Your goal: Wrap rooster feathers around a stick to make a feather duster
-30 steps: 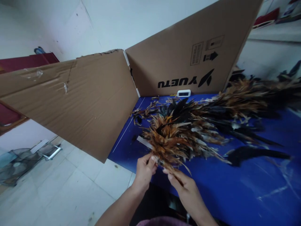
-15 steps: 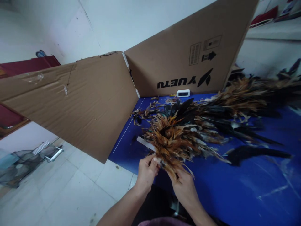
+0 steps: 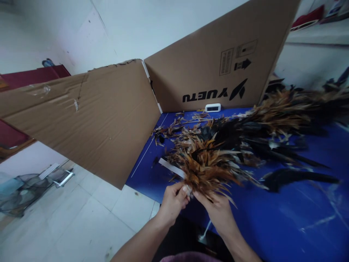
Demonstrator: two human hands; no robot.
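A thick bundle of brown and black feathers [image 3: 207, 165] lies at the near edge of the blue table. My left hand [image 3: 174, 200] pinches its whitish lower end between thumb and fingers. Close beside it, my right hand [image 3: 215, 207] is closed on the feathers from the right, its fingertips partly hidden under them. A white strip [image 3: 171, 168] sticks out of the bundle to the left, above my left hand. Further right, a long black feather [image 3: 297, 179] rests on the table.
Cardboard panels [image 3: 109, 120] stand upright behind and left of the blue table [image 3: 272, 225]. A small white device [image 3: 212, 107] sits against the back panel. More feathers [image 3: 294, 109] are heaped at the right, with loose scraps [image 3: 174, 129] by the corner. A fan [image 3: 24, 193] is on the floor.
Both hands have shifted slightly right and down along with the near end of the feather bundle. More of the white strip shows. Dark feathers at the bundle's top have dropped lower.
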